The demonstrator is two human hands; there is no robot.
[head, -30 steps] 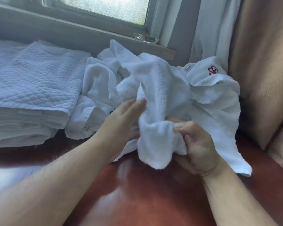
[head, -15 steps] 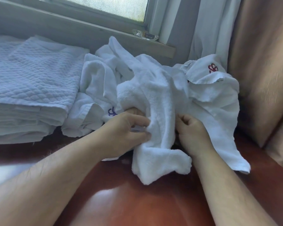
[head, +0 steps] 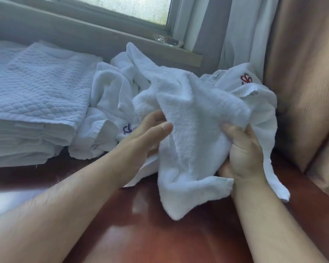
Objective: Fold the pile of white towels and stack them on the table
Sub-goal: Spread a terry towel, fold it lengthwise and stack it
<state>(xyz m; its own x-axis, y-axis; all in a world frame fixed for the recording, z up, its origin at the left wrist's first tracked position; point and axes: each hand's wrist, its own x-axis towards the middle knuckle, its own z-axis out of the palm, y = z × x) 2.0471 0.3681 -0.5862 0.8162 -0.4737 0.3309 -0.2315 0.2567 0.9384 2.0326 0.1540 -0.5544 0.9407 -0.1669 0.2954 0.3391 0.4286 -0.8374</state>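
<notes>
Crumpled fluffy white terry towel [head: 194, 133] lifted off the glossy reddish-brown wooden table [head: 160, 240], in front of the unfolded white towel pile [head: 114, 103]. Gripped by right hand [head: 241, 150], fingers curled round it. Left hand [head: 141, 141] fingers straight, probably touching the towel's left edge.

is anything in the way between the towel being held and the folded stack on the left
Nothing solid. The fluffy towel, gripped by the right hand and touched by the left hand, has only the crumpled unfolded towels lying between it and the folded stack. The stack's top looks bare.
</notes>
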